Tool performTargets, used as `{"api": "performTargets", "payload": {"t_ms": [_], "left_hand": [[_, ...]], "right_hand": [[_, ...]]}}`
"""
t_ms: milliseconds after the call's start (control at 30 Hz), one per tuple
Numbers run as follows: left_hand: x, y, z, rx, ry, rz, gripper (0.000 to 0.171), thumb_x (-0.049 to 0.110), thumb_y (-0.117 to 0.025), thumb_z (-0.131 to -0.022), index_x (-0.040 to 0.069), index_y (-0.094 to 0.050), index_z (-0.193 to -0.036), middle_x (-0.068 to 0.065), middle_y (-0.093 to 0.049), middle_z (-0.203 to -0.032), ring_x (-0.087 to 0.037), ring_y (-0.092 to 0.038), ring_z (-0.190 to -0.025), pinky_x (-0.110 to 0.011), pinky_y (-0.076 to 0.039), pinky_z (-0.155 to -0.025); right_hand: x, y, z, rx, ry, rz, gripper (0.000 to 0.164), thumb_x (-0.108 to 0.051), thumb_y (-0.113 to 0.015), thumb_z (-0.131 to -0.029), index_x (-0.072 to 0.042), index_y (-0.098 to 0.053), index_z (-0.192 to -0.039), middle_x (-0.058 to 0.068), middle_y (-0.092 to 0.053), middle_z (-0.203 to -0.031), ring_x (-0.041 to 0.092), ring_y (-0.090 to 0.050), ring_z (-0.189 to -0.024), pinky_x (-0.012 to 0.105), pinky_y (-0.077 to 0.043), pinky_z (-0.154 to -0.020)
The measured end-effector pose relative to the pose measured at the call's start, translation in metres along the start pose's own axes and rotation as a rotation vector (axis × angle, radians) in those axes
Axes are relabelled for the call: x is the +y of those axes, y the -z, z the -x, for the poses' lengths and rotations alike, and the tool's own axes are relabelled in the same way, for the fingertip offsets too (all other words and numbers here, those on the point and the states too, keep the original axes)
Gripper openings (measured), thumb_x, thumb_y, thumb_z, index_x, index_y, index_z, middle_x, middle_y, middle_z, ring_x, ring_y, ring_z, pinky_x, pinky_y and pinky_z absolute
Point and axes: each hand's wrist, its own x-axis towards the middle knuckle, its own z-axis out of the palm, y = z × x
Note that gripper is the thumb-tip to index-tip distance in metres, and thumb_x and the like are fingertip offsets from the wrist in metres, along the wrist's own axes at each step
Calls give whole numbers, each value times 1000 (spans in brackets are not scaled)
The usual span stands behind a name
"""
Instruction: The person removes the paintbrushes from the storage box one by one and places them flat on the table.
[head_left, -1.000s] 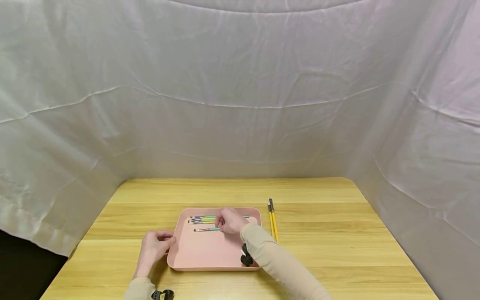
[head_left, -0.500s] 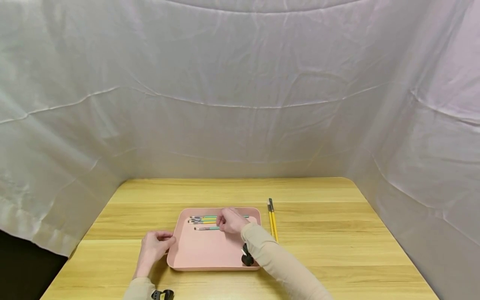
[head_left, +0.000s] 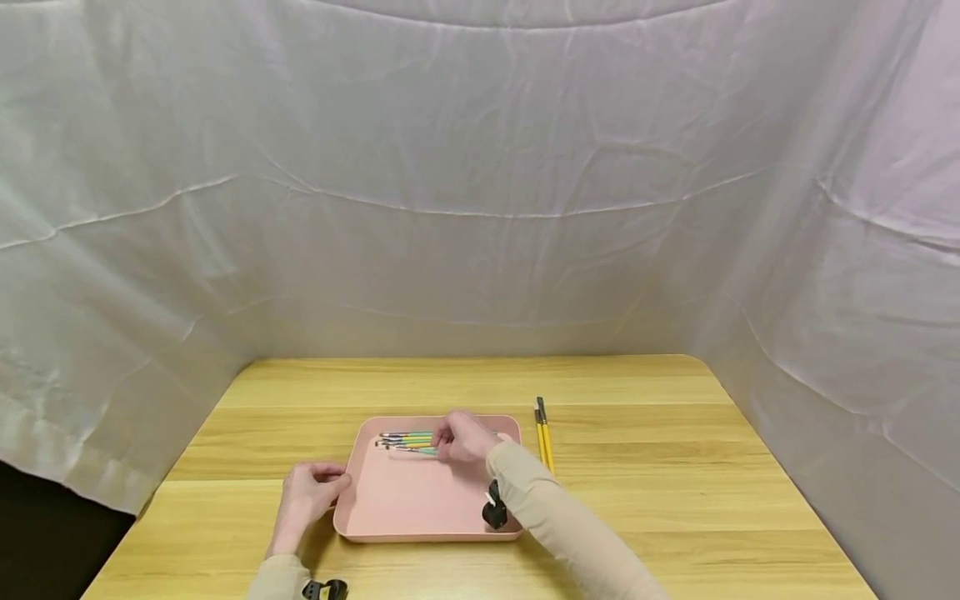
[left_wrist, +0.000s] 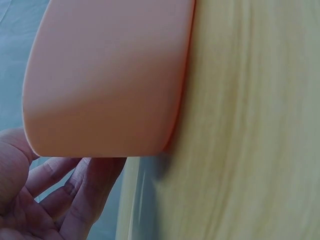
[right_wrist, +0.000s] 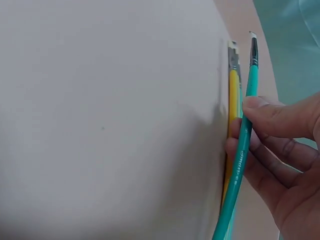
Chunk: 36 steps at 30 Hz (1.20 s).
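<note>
In the right wrist view, my right hand pinches a teal-handled paintbrush between thumb and fingers. That brush stands off the tray floor, beside a row of yellow and green paintbrushes. The head view has my right hand over the far part of the pink tray, covering the handles of the row of brushes. At the tray's left side is my left hand, its thumb at the rim. The left wrist view shows fingers behind the tray wall, their tips hidden.
Two yellow-handled paintbrushes with dark ferrules lie on the wooden table, right of the tray. A pale grey cloth hangs around the back and sides of the table.
My right hand has shifted the teal paintbrush slightly away from me, up to the row of brushes, closing the gap between them. My left hand has stayed at the tray.
</note>
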Motion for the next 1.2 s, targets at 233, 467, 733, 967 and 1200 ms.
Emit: {"api": "performTargets", "payload": {"t_ms": [233,467,733,967,1200], "left_hand": [[0,0,0,-5,11,14,27,7,-70,-81,-10,-73,-102,-12,-76,-82,-8,-66,-66,-20,-59,-60],[0,0,0,-2,4,7,27,7,-70,-81,-11,-73,-102,-14,-76,-83,-8,-66,-66,-20,-59,-60],[1,0,1,2,1,-12,26,7,-72,-82,-10,-74,-101,-14,-76,-83,-7,-65,-66,-19,-58,-60],[1,0,0,-3,11,9,27,7,-71,-81,-10,-74,-101,-12,-76,-82,-7,-65,-66,-20,-59,-60],[1,1,-1,-4,12,14,26,6,-70,-81,-11,-73,-101,-11,-75,-81,-8,-66,-66,-22,-60,-61]], "right_hand": [[0,8,4,-39,1,-64,13,2,-72,-86,-2,-79,-97,10,-78,-96,7,-60,-78,17,-53,-71],[3,14,5,-45,11,-121,15,11,-65,-86,4,-76,-94,15,-76,-90,7,-55,-72,14,-48,-64],[1,26,14,-70,37,-243,12,12,-64,-88,10,-73,-96,23,-73,-86,4,-54,-67,12,-45,-60],[-2,34,21,-26,-50,-305,13,3,-67,-91,7,-74,-102,16,-73,-88,7,-56,-72,16,-47,-66],[-1,35,25,57,-115,-419,14,1,-67,-91,4,-74,-104,8,-67,-82,11,-53,-70,20,-44,-63]]}}
